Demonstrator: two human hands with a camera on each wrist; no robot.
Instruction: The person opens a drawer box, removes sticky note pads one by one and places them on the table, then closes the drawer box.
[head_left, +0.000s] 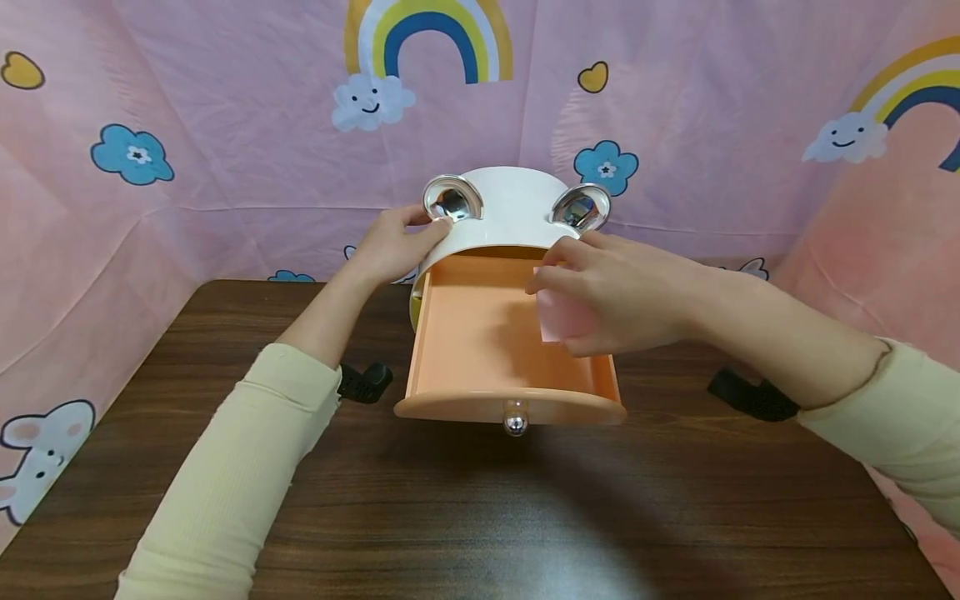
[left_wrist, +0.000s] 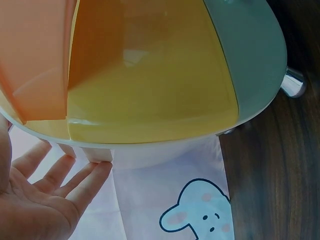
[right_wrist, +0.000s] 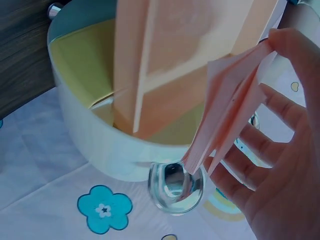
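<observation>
A rounded white box point(head_left: 513, 200) with two shiny silver ears point(head_left: 453, 198) stands on the table, its peach drawer point(head_left: 480, 333) pulled out toward me. My left hand point(head_left: 401, 246) rests on the box's left side by the ear, thumb on the front; in the left wrist view, extended fingers point(left_wrist: 82, 187) touch the white shell. Over the right part of the drawer, my right hand point(head_left: 637, 287) pinches several layered sheets of pink paper point(right_wrist: 230, 95) between thumb and fingers. The sheets fan apart slightly. Inside the drawer, the visible floor is bare.
The box's yellow point(left_wrist: 160, 75) and green point(left_wrist: 250, 60) front panels show in the left wrist view. A silver knob point(head_left: 515, 423) sticks out from the drawer front. Dark wooden table point(head_left: 465, 517) surrounds the box, and a pink patterned cloth point(head_left: 262, 167) hangs behind it.
</observation>
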